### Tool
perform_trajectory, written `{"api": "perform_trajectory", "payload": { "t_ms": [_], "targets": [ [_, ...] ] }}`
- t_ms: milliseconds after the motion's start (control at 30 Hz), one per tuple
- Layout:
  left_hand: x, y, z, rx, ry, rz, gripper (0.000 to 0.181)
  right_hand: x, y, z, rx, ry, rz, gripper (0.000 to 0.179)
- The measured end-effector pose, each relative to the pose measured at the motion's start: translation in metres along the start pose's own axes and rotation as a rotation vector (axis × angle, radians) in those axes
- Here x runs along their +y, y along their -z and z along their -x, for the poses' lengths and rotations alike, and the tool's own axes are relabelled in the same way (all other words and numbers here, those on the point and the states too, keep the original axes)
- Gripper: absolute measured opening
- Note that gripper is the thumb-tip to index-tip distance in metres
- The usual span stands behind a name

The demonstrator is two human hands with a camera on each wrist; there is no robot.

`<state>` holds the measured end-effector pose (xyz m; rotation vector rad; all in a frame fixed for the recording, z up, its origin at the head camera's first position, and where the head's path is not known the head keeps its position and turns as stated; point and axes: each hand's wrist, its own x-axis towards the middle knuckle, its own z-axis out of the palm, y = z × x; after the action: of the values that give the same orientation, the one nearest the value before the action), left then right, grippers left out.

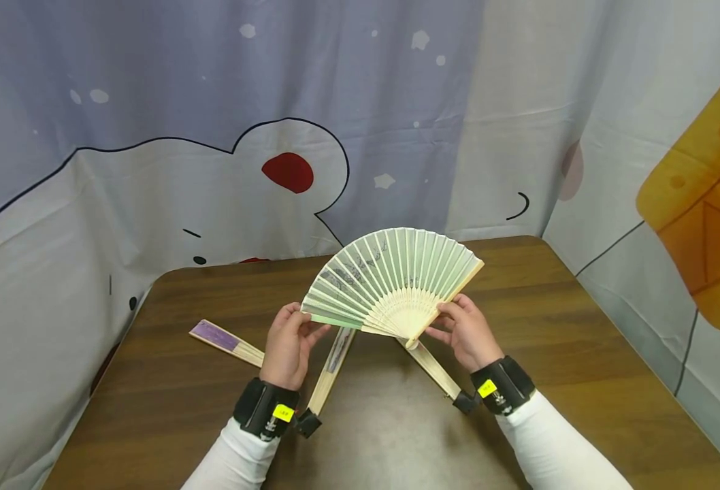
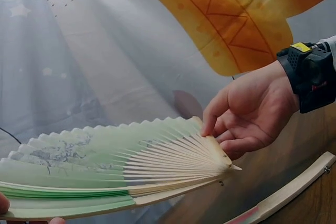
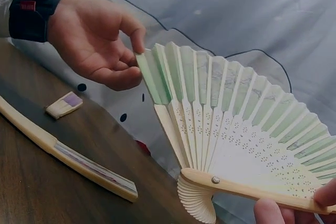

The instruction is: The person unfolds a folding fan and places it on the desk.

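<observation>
Left hand (image 1: 288,344) pinched one end of the green fan (image 1: 390,279); right hand (image 1: 465,332) pinched the other end stick. Fan was spread between them, over the table (image 1: 580,361). Step looked like opening or folding it (direction unclear); next move called for steady grips. Purple fan (image 1: 222,338) lay left of left hand.
</observation>
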<state>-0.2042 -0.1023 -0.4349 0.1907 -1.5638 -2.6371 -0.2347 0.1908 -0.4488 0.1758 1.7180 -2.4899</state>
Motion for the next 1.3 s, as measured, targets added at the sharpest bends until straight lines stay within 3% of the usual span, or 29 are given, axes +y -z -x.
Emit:
{"api": "perform_trajectory", "payload": {
  "t_ms": [700,933,1133,1300],
  "targets": [
    [-0.010,0.000,-0.001,0.025,-0.013,0.049,0.011,-0.002,0.008,-0.005,0.042,0.018,-0.122,0.007],
    [-0.020,-0.001,-0.003,0.032,-0.017,0.014,0.013,-0.004,0.015,-0.008,0.064,0.013,-0.147,0.009],
    [-0.028,-0.004,-0.004,0.026,-0.110,-0.177,0.013,-0.005,0.021,-0.014,0.096,0.004,-0.163,0.009],
    [-0.031,-0.005,-0.001,0.000,-0.222,-0.539,0.015,-0.007,0.028,-0.018,0.120,0.008,-0.180,0.012]
  ]
}}
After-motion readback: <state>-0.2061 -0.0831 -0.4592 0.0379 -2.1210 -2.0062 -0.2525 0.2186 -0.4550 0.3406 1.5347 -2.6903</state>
